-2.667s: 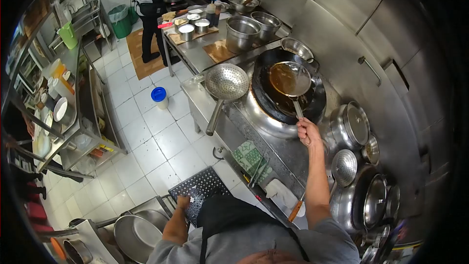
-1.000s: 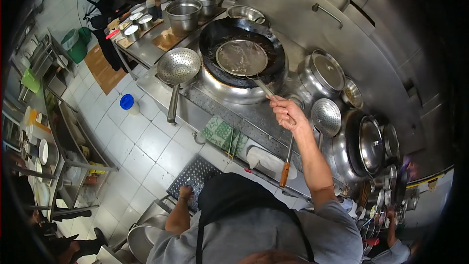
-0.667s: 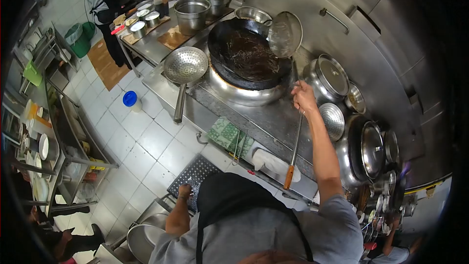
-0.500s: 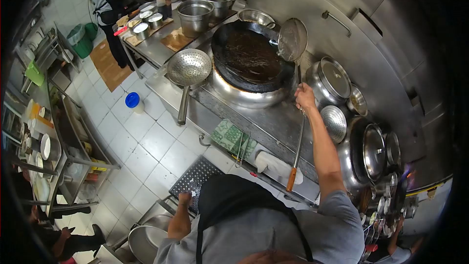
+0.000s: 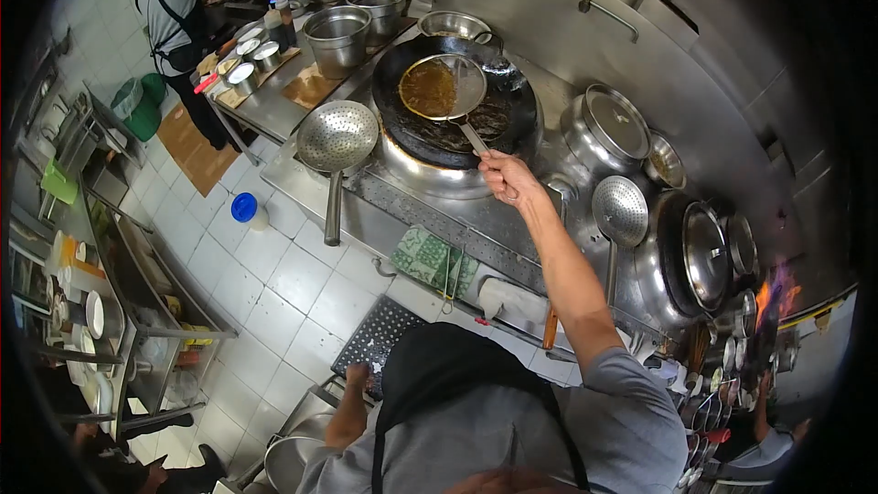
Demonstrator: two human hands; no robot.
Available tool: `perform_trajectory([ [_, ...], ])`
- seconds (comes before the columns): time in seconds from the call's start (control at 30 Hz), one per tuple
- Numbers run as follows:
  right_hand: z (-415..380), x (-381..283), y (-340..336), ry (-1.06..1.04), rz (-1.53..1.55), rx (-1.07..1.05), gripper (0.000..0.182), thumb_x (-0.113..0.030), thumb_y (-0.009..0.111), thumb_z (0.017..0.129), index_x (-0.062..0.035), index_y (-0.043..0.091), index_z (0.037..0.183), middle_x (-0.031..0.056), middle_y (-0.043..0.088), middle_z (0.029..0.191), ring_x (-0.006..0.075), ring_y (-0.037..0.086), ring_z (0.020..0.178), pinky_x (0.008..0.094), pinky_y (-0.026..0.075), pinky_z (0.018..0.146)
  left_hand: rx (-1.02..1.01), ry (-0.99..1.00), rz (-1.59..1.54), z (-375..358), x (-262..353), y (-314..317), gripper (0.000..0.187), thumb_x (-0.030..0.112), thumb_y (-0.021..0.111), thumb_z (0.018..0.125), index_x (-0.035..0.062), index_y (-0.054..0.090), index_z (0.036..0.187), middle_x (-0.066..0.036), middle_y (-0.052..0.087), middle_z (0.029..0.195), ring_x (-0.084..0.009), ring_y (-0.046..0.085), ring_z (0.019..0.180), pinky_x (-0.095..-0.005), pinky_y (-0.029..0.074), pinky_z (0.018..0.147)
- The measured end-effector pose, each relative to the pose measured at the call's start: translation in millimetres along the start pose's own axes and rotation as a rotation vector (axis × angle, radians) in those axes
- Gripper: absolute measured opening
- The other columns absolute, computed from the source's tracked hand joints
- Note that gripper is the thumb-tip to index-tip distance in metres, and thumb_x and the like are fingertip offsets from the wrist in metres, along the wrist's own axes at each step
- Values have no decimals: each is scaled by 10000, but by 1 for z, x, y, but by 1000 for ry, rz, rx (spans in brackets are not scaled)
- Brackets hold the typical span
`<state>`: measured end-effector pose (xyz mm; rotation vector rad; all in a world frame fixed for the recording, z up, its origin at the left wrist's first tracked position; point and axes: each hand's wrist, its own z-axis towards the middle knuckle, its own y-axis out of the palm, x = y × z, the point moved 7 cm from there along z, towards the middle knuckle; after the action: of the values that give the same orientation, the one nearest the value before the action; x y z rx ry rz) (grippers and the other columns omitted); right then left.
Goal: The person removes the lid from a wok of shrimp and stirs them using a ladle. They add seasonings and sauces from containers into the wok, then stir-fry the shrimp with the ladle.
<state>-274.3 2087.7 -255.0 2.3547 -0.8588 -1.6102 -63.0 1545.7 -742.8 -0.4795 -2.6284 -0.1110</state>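
There, my right hand (image 5: 508, 178) was clenched around the long handle of the skimmer (image 5: 442, 89), whose mesh bowl sat over the black wok (image 5: 512, 119) with brown bits in it. It looked light but stiff and likely greasy, so a firm hold midway along the handle seemed best. My left hand (image 5: 358, 375) hung low by my apron; I couldn't tell its grip.

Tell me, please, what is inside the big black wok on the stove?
The wok holds dark liquid at its bottom. The right hand holds a mesh skimmer over it, with brown material in the mesh. The skimmer hides part of the wok's inside.
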Motion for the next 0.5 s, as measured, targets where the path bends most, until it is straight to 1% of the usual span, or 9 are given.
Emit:
perform_trajectory([
  [0.07,6,3,10,3,72,-59,202,-18,499,1021,-32,518,1221,35,555,820,30,382,482,196,286,358,27,14,-71,1,25,3,224,251,642,867,34,672,820,-121,665,765,-267,674,631,-453,554,509],
  [0.17,11,8,17,9,149,-143,210,-16,497,1024,-24,512,1234,33,561,825,32,387,478,196,290,355,137,63,-15,-9,58,9,158,196,492,945,111,619,905,-82,597,727,-232,588,577,-401,504,499],
  [0.27,6,8,20,-2,179,-192,196,-12,505,1018,-21,524,1213,27,568,829,34,394,477,202,298,356,196,36,-124,0,54,8,119,151,594,876,67,676,852,-109,608,717,-257,635,583,-448,528,466],
  [0.3,-1,4,20,-18,158,-178,192,-13,510,1014,-21,530,1205,25,569,831,37,397,477,207,304,357,153,89,-77,12,54,6,106,156,599,880,77,670,873,-105,602,714,-257,630,581,-454,528,472],
  [0.33,-7,0,21,-32,136,-163,187,-14,516,1011,-22,535,1196,23,570,832,40,401,477,212,309,357,106,171,16,33,43,3,97,161,603,884,86,664,894,-101,596,711,-257,626,579,-460,528,478],
  [0.4,-16,-16,11,-113,-7,-76,188,-20,528,1000,-18,542,1187,23,565,811,48,416,480,228,318,354,34,484,402,17,63,11,89,171,612,893,104,652,936,-92,584,705,-257,617,575,-473,528,491],
  [0.43,-18,-24,2,-152,-78,-33,189,-23,534,995,-16,545,1183,23,563,800,53,423,482,235,323,353,3,746,562,-3,67,14,92,177,617,897,113,646,957,-88,579,702,-257,612,573,-479,528,497],
  [0.47,-13,-33,-16,-219,-140,31,249,-30,553,980,2,535,1226,32,555,759,71,423,470,254,322,346,-1,323,244,22,27,7,94,197,619,906,113,624,947,-86,555,674,-254,597,556,-479,521,492],
  [0.5,-16,-44,-28,-291,-253,158,317,-12,554,964,22,515,1277,55,551,746,84,415,453,268,321,339,124,-63,-125,-4,5,8,108,218,621,915,114,602,938,-83,532,646,-251,582,540,-479,514,486],
])
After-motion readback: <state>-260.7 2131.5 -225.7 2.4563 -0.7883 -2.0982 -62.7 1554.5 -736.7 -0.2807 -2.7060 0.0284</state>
